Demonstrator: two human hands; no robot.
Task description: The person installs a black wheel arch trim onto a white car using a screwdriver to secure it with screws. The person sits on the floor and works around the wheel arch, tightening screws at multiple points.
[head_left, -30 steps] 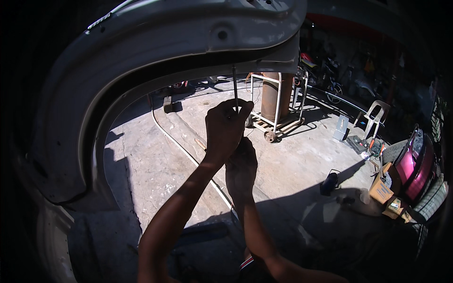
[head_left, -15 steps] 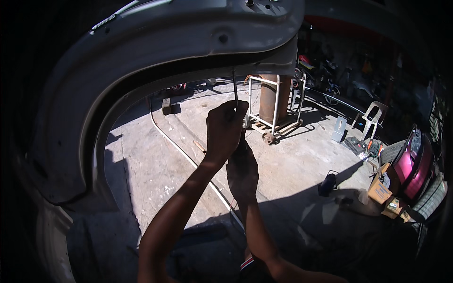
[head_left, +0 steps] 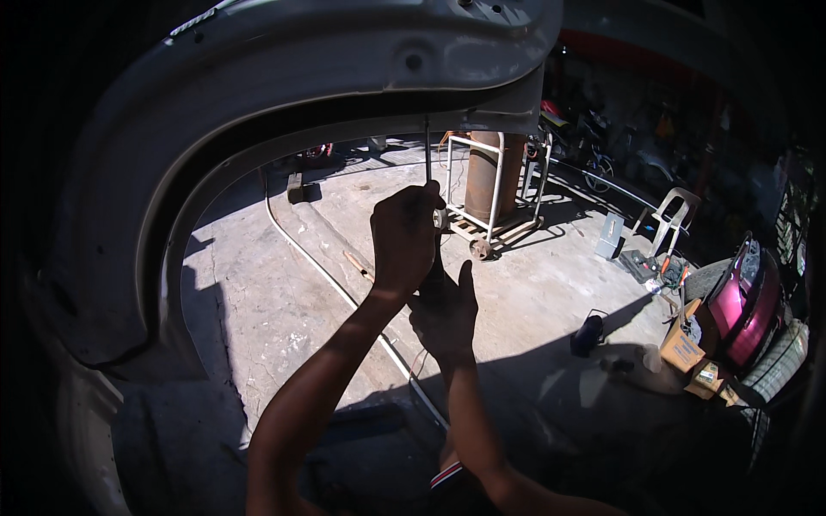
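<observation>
A thin metal rod (head_left: 428, 153) is held upright by the left hand (head_left: 404, 234), whose fingers are closed around it. Its top end is raised to the lower edge of a curved grey metal panel (head_left: 344, 62); whether contact is made cannot be told. The right hand (head_left: 446, 320) is placed just below, beside a dark handle (head_left: 438, 268), with the thumb raised; whether the handle is gripped cannot be told in the shadow. Beyond, on the concrete floor (head_left: 533, 301), a rusty cylinder (head_left: 482, 176) is carried by a white cart (head_left: 496, 185), and a pale hose (head_left: 314, 264) is stretched across.
</observation>
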